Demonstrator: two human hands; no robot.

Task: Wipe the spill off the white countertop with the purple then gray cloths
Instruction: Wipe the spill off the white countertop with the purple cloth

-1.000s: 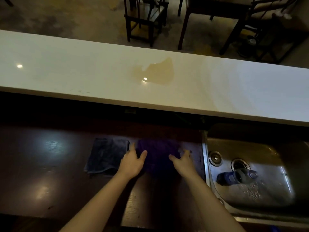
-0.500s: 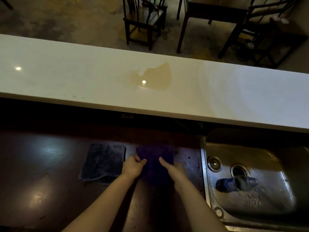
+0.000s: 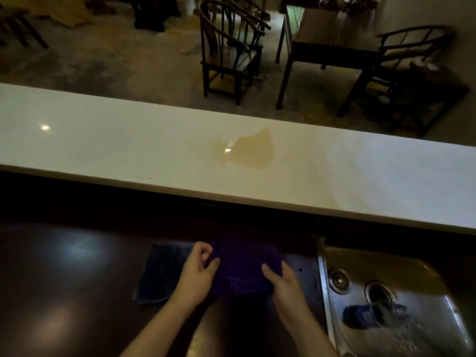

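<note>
A yellowish spill (image 3: 251, 152) lies in the middle of the long white countertop (image 3: 103, 148). On the dark lower counter below it, the purple cloth (image 3: 243, 266) is bunched up between both hands. My left hand (image 3: 197, 273) pinches its left edge, and my right hand (image 3: 282, 284) grips its right edge. The gray cloth (image 3: 162, 273) lies flat just left of the purple one, partly under my left hand.
A steel sink (image 3: 401, 292) sits at the right with a blue bottle (image 3: 374, 315) lying in it near the drain. The dark lower counter (image 3: 64, 279) stretches to the left. Beyond the white countertop stand wooden chairs (image 3: 231, 52) and a table (image 3: 327, 47).
Both hands have closed on the purple cloth's edges and gathered it up from lying flat. The view has tilted up, showing more of the room.
</note>
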